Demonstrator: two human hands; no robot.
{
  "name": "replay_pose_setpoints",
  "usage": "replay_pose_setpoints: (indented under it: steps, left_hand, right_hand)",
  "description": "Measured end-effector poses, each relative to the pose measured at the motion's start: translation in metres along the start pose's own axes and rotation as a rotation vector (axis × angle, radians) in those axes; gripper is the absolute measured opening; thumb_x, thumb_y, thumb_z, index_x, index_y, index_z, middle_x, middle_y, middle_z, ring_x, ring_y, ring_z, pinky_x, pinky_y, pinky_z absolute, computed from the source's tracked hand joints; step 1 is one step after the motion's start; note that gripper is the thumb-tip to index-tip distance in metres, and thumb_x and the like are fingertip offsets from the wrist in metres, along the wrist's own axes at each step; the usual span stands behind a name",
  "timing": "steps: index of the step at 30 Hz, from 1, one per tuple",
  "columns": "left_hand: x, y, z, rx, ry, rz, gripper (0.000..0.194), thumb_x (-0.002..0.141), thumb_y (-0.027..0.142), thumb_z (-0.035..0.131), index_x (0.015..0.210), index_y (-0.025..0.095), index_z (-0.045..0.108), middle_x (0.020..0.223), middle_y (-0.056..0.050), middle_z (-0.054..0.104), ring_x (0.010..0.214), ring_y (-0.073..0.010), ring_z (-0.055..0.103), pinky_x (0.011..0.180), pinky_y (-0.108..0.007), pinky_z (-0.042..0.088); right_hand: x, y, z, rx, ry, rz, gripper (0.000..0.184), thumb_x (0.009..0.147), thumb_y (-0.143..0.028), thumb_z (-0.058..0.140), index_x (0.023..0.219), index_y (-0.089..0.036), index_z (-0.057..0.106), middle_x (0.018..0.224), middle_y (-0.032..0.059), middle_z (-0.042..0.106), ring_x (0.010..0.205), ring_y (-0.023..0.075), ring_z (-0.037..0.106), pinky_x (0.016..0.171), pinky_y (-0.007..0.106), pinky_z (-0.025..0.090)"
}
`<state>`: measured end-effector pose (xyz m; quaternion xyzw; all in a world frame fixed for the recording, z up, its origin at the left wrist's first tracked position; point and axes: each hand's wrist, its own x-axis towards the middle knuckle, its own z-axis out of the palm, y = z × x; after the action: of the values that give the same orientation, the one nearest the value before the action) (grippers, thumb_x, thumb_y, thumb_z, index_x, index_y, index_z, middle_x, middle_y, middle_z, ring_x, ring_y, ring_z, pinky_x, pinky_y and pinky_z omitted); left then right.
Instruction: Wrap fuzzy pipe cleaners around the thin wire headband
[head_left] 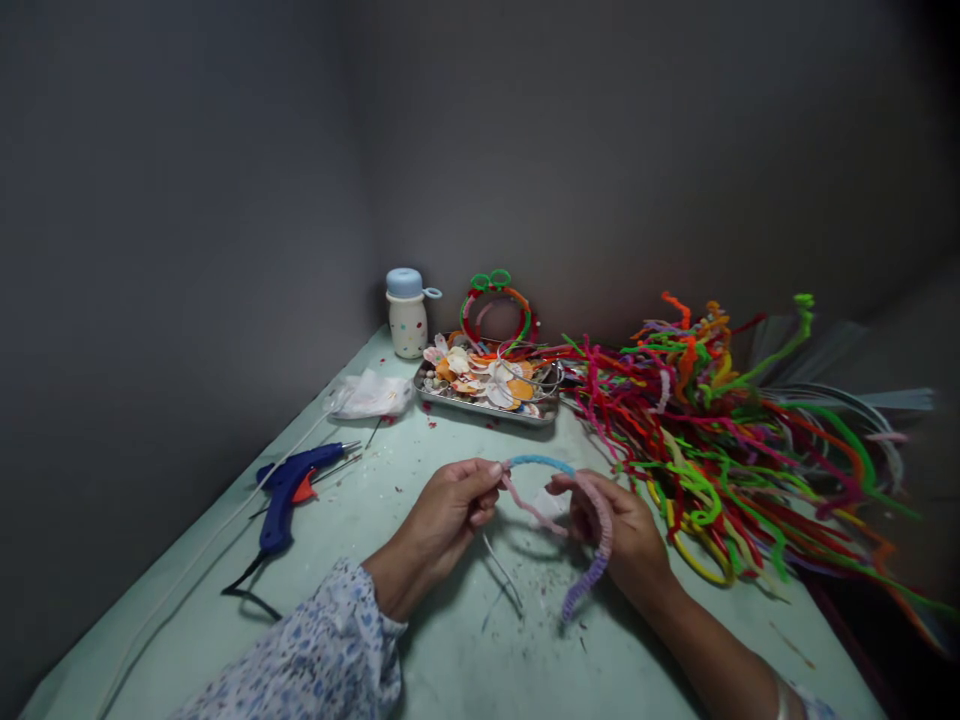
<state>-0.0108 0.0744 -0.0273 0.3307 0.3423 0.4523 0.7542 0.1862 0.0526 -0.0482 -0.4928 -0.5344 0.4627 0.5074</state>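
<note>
Left hand (450, 510) and right hand (611, 530) narrowly pinch one pipe-cleaner band (596, 540). One glue gun (287, 490) lies on the green tabletop (457, 660).

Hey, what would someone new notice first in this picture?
A big tangled heap of fuzzy pipe cleaners in red, green, yellow and pink spreads across the right of the pale green table. At centre, the person's left hand and right hand hold a curved fuzzy blue, pink and purple pipe-cleaner strand. A blue hot-glue gun lies at the left.
</note>
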Motion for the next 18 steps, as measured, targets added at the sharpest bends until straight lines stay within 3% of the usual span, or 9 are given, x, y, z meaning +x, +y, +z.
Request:
replay_pose_setpoints:
  steps: [3, 5, 9, 13, 18]
  left_hand:
    - [-0.0005, 0.0003, 0.0011, -0.004, -0.013, -0.001, 0.02, 0.074, 0.028, 0.07, 0.074, 0.008, 0.064, 0.063, 0.001, 0.046, 0.049, -0.0025, 0.031, 0.041, -0.016, 0.018]
    - [-0.0007, 0.0003, 0.0017, -0.004, -0.017, -0.002, 0.019, 0.074, 0.026, 0.07, 0.074, 0.008, 0.065, 0.063, 0.001, 0.047, 0.049, -0.0025, 0.032, 0.041, -0.016, 0.018]
    - [-0.0017, 0.0009, 0.0022, -0.01, -0.015, -0.01, 0.019, 0.075, 0.027, 0.069, 0.079, 0.009, 0.067, 0.063, 0.001, 0.048, 0.05, -0.0028, 0.037, 0.043, -0.014, 0.025]
    - [-0.0032, 0.0022, 0.0026, -0.024, -0.03, -0.038, 0.021, 0.076, 0.027, 0.069, 0.086, 0.008, 0.069, 0.074, -0.003, 0.055, 0.054, -0.0035, 0.043, 0.046, -0.015, 0.033]
    - [-0.0036, 0.0027, 0.0029, -0.019, -0.067, -0.053, 0.02, 0.077, 0.027, 0.067, 0.082, 0.007, 0.068, 0.065, -0.001, 0.049, 0.051, -0.0037, 0.04, 0.043, -0.015, 0.029]
  right_hand:
    - [-0.0004, 0.0009, -0.0017, 0.276, 0.015, 0.057, 0.044, 0.086, -0.055, 0.044, 0.087, -0.018, 0.068, 0.067, 0.0044, 0.062, 0.049, 0.013, 0.05, 0.042, 0.025, 0.04]
    - [-0.0007, 0.0009, -0.0016, 0.354, 0.008, 0.061, 0.045, 0.084, -0.057, 0.047, 0.089, -0.017, 0.067, 0.07, 0.0051, 0.063, 0.048, 0.0132, 0.05, 0.041, 0.025, 0.039]
    - [-0.0015, 0.0002, 0.0005, 0.328, -0.005, 0.119, 0.03, 0.078, -0.044, 0.064, 0.09, -0.016, 0.065, 0.059, -0.0005, 0.057, 0.043, 0.0099, 0.046, 0.039, 0.022, 0.035]
    - [-0.001, 0.0001, 0.0017, 0.393, 0.002, 0.167, 0.029, 0.078, -0.043, 0.065, 0.089, -0.016, 0.065, 0.053, -0.0033, 0.054, 0.04, 0.0079, 0.045, 0.04, 0.021, 0.036]
    - [0.0005, 0.0014, 0.0022, 0.435, -0.004, 0.239, 0.03, 0.078, -0.044, 0.065, 0.09, -0.017, 0.064, 0.052, -0.0045, 0.052, 0.035, 0.0066, 0.041, 0.031, 0.017, 0.028]
